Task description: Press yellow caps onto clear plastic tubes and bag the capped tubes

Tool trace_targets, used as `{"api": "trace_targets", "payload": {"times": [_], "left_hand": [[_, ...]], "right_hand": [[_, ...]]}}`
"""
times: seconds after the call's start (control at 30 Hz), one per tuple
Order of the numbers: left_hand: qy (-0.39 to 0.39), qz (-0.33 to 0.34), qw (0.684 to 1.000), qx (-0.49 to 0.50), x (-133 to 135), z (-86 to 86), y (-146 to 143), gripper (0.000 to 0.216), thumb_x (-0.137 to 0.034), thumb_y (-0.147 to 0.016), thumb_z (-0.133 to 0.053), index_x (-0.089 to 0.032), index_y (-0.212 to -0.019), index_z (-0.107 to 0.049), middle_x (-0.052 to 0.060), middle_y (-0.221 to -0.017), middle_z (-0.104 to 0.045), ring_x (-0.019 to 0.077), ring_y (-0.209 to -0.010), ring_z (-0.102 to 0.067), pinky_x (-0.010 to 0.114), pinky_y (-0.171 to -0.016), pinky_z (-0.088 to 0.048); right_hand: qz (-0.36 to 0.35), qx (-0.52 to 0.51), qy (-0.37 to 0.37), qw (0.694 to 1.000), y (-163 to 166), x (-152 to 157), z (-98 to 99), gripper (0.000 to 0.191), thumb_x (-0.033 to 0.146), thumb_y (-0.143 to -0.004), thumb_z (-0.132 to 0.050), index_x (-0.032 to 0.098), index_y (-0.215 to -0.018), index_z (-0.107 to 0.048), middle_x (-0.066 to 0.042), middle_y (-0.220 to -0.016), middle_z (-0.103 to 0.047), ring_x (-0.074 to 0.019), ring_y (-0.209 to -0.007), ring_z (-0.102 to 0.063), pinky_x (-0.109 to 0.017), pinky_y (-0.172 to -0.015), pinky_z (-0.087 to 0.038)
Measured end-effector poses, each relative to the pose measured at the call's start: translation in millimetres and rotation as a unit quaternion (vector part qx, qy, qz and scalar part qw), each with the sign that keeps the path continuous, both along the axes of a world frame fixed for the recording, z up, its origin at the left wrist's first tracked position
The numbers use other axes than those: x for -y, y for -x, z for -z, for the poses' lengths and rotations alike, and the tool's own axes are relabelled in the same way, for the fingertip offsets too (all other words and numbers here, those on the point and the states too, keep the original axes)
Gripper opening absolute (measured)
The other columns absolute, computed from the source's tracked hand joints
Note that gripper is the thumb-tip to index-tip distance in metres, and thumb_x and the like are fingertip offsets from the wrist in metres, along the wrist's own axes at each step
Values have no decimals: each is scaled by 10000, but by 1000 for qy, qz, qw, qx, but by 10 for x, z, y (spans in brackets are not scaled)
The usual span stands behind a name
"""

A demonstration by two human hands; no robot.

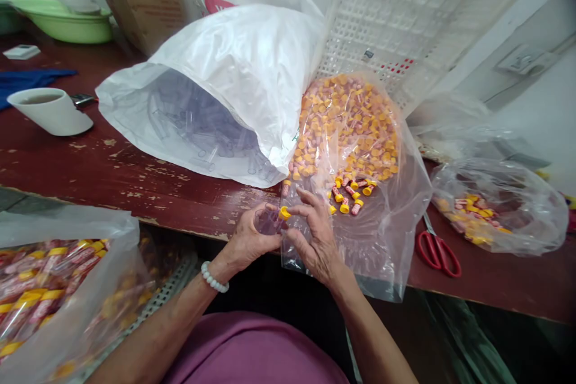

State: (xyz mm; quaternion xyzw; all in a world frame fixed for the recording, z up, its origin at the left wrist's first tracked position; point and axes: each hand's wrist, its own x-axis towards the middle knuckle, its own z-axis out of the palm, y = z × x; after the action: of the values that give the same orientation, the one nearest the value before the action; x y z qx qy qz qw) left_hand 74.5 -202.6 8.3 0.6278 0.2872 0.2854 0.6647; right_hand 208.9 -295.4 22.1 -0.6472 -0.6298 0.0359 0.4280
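My left hand (252,239) is closed around clear plastic tubes (266,222), held just over the table's front edge. A yellow cap (284,213) shows at the right end of the tubes. My right hand (315,234) is beside it, fingers spread, the index fingertip at the cap and the thumb lower down. Whether the cap is seated in a tube is too small to tell. Behind the right hand, several yellow-capped pieces with pink-and-white bodies (351,195) lie at the mouth of a clear plastic bag (373,240) full of more.
A white sack (243,54) of clear tubes lies open on the red table (135,192). Red-handled scissors (438,252) and a small clear bag (517,204) are to the right. A white cup (54,114) stands left. Filled capped tubes (40,288) fill a bag lower left.
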Motion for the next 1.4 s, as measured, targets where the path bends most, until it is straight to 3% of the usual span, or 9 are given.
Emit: {"api": "trace_targets", "payload": {"times": [0.13,0.33,0.53,0.77,0.93,1.0,1.1,1.27,1.4], "left_hand": [[107,16,994,7,8,12,-9,351,-64,-530,-675,-146,-862,-597,8,-770,-657,147,-709,-604,254,-657,-494],[156,24,987,39,25,94,-54,296,-27,-515,-647,-150,-783,-616,-13,-734,-645,127,-654,-580,219,-583,-456],[214,97,970,66,7,32,-57,226,-41,-549,-647,-149,-746,-629,2,-718,-645,160,-692,-606,294,-682,-512],[255,142,953,77,31,18,-58,257,-29,-559,-632,-143,-788,-665,19,-748,-666,144,-683,-598,258,-647,-505],[279,107,953,39,23,9,-47,189,-105,-568,-677,-135,-750,-639,27,-740,-641,147,-634,-598,261,-560,-509],[266,72,961,16,0,-6,-49,218,-131,-566,-694,-144,-765,-607,15,-760,-630,139,-593,-595,267,-518,-509],[205,28,978,-11,-28,-26,-63,319,-105,-541,-696,-157,-826,-560,-2,-778,-627,118,-554,-584,258,-499,-508],[140,27,990,-11,-7,-14,-89,396,-115,-566,-690,-172,-923,-528,6,-812,-645,116,-590,-581,256,-521,-514],[36,31,999,-16,22,14,-92,342,-89,-590,-674,-158,-902,-551,18,-811,-653,129,-700,-588,235,-605,-491]], "right_hand": [[-29,113,19,993,18,11,28,682,461,-645,-737,200,-1217,-471,-141,-1414,-367,-305,-1282,-357,-486,-1041,-307],[8,98,23,995,134,-61,195,685,373,-616,-737,198,-1203,-429,-126,-1216,-528,-277,-1103,-507,-423,-914,-417],[-34,106,4,994,87,-8,143,891,389,-651,-742,207,-1382,-266,-138,-1285,-499,-283,-1170,-480,-443,-960,-392],[-8,117,-23,993,114,6,147,655,408,-694,-655,212,-1282,-441,-80,-1023,-645,-248,-909,-596,-401,-818,-444],[8,91,28,995,-216,86,64,740,452,-684,-690,207,-1325,-414,-109,-1223,-565,-261,-1090,-530,-423,-916,-435],[102,47,40,993,-562,121,93,551,427,-768,-620,218,-1261,-489,-113,-1286,-512,-244,-1168,-484,-421,-950,-424],[310,-4,52,949,-1127,142,253,334,364,-780,-570,168,-1047,-616,-142,-1125,-590,-262,-1078,-525,-469,-949,-402],[338,-63,72,936,-1551,176,456,248,293,-692,-613,146,-889,-643,-104,-863,-659,-242,-818,-602,-465,-841,-455],[332,-138,24,933,-1250,201,275,351,376,-759,-579,149,-1026,-576,-74,-892,-659,-170,-711,-608,-351,-694,-512]]}}
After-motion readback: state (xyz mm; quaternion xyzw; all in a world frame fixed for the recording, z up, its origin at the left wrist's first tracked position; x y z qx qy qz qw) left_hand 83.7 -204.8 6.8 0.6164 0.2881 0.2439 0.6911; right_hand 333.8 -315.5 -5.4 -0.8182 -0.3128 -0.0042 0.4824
